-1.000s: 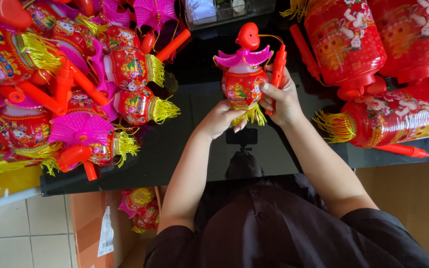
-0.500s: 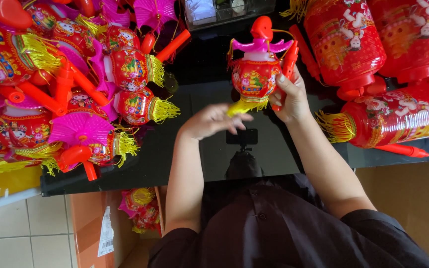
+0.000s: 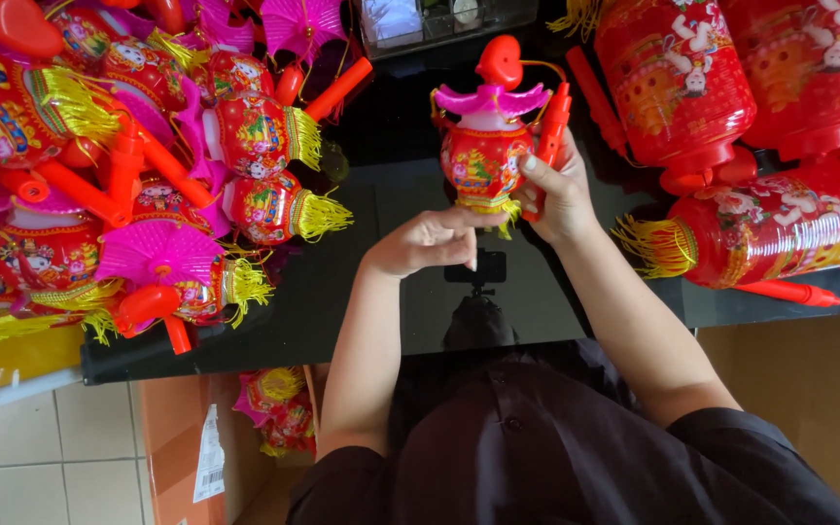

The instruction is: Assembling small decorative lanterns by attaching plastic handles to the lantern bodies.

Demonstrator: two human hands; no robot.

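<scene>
Glossy black table under lanterns

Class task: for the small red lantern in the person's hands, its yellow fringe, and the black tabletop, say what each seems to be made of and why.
Small red lantern: probably glossy moulded plastic, with bright shiny red and pink parts. Yellow fringe: fine loose strands, likely thread or foil; unclear which. Black tabletop: probably glass or polished stone, as it mirrors the person. Right hand holds the lantern; left hand is at the fringe.

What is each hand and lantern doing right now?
Small lantern: upright, held above the black table.
Right hand: gripping the orange handle beside it.
Left hand: open, fingertips at its yellow fringe.
Lantern pile: lying on the left.
Big lanterns: lying on the right.
</scene>
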